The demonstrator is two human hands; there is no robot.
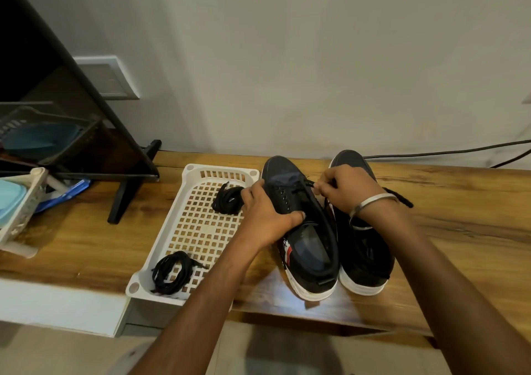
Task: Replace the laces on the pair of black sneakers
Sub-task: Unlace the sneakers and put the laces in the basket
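Two black sneakers with white soles stand side by side on the wooden table, toes toward the wall. My left hand (268,212) grips the side of the left sneaker (301,231) near its eyelets. My right hand (344,191) pinches a black lace (301,186) that runs across that shoe's lowest eyelets; a loose lace end (402,199) trails past my wrist. The right sneaker (365,257) is partly hidden under my right forearm. A white perforated tray (195,231) to the left holds two bundles of black laces, one at the far end (228,201) and one at the near end (172,271).
A dark shelf frame (126,173) with plastic baskets stands on the table's left part. A black cable (445,153) runs along the wall behind the shoes. The table's front edge (316,317) lies close below the sneakers' heels. Bare wood lies to the right.
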